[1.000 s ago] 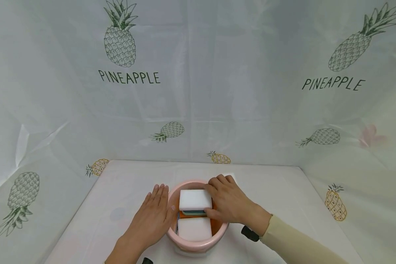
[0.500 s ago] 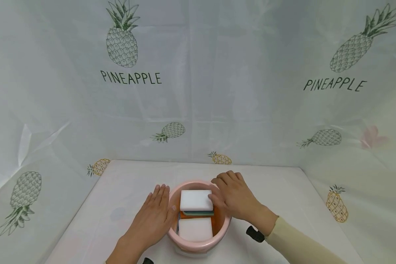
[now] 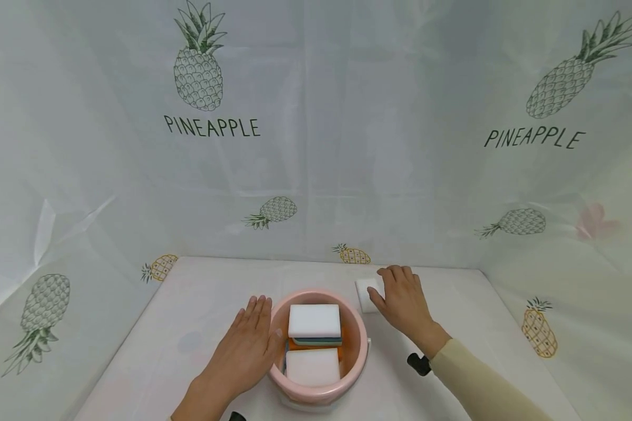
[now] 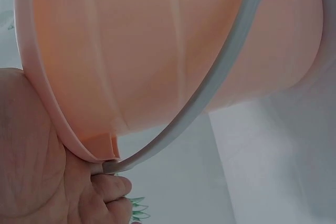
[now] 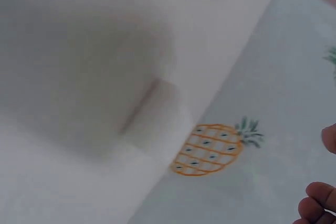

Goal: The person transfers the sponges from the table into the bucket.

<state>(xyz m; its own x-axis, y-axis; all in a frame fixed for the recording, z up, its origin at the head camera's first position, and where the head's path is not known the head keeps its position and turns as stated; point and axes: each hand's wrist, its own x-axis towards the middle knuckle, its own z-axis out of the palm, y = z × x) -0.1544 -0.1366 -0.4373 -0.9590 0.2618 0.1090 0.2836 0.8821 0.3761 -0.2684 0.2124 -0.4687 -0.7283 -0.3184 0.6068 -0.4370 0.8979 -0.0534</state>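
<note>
A pink bucket (image 3: 354, 345) holds two white sponge-like blocks (image 3: 314, 320) on top, with green, blue and orange edges showing beneath them. My left hand (image 3: 246, 345), fingers straight, rests along the bucket's left rim. In the left wrist view its palm lies against the rim (image 4: 39, 82), beside the end of the grey-white handle (image 4: 210, 90). To the right of the bucket, my right hand (image 3: 404, 301) hovers with spread, slightly bent fingers and nothing in its grasp. Its thumb overlaps another white block (image 3: 365, 297) on the table, partly hidden by the hand.
The white-covered table (image 3: 221, 278) ends at a back edge against a hanging sheet (image 3: 326, 146) printed with pineapples. More sheet hangs at both sides. A black wrist strap (image 3: 419, 363) shows under the right forearm.
My right hand has left the bucket and the white block inside it, moving right to the loose white block on the table. My left hand keeps its place on the rim.
</note>
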